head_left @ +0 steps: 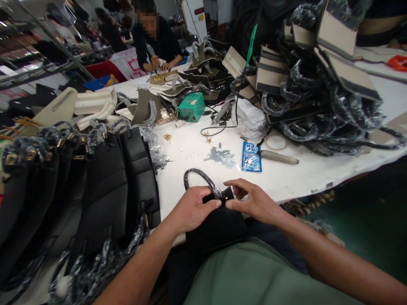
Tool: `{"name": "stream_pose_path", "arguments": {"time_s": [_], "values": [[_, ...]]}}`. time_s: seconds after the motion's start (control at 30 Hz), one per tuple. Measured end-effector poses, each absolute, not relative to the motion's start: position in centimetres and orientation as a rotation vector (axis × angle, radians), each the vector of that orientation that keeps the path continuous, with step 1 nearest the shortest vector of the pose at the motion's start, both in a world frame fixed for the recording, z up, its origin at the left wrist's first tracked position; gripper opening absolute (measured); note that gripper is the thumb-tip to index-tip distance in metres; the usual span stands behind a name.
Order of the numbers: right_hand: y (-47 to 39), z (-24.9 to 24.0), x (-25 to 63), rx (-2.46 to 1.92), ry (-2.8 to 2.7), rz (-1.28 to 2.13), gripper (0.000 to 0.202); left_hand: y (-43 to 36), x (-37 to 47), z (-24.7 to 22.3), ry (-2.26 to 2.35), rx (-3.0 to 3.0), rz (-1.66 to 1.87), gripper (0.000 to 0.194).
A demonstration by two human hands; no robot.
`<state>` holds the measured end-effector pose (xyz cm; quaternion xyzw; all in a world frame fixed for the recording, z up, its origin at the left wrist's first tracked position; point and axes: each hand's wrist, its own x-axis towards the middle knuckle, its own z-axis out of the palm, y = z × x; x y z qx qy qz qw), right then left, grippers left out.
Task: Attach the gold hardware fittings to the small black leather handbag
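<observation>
A black bag panel (213, 228) rests at the table's front edge against my lap, its plastic-wrapped handle (199, 171) arching up. My left hand (195, 207) grips the panel at the foot of the handle, thumb pressed on top. On the other side my right hand (251, 199) pinches at the same spot with thumb and bent fingers. A small shiny metal piece (226, 198) shows between the two thumbs at the panel's edge. Whether the right fingers hold that piece or the panel's edge cannot be made out.
Black bag panels (104, 186) with wrapped handles crowd the left. Thin metal plates (222, 156) lie ahead, near a blue packet (251, 156), a tape ring (276, 142) and a green box (191, 106). More panels (318, 93) pile at right. A person (155, 42) works opposite.
</observation>
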<state>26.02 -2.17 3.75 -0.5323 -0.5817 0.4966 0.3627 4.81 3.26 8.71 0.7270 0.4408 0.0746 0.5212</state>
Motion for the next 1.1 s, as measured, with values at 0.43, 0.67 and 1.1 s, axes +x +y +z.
{"name": "stream_pose_path", "arguments": {"time_s": [0.43, 0.67, 1.1], "values": [[-2.7, 3.7, 24.8, -1.429, -1.487, 1.234, 0.031, 3.8, 5.2, 9.3, 1.045, 1.88, 0.166, 0.023], [-1.7, 3.8, 25.4, -1.325, -1.615, 1.275, 0.024, 5.6, 4.7, 7.7, 0.944, 1.707, 0.183, 0.024], [2.5, 1.4, 26.1, -1.466, -1.618, 1.556, 0.027, 8.8, 3.6, 3.5, 1.134, 1.756, 0.11, 0.025]]}}
